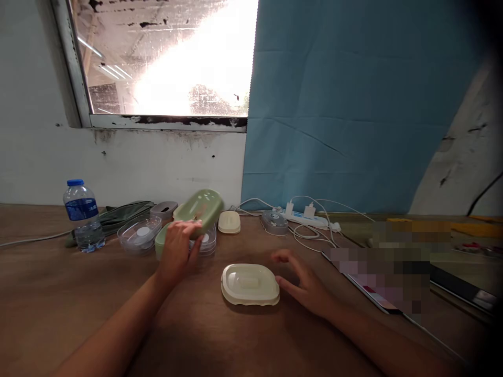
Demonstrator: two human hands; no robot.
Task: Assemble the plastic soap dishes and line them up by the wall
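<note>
Green container in left fingers, right fingers loose beside cream box, room past near edge

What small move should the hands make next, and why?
Probably the left hand should level the pale-green, rounded plastic container and bring it toward the cream, rounded plastic lid: the container is held tilted, and the right hand, fingers apart, is close beside that lid.

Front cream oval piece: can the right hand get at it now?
Likely yes: the right hand is open at the cream oval piece's right edge, nothing visible between; actual contact is unclear.
</note>
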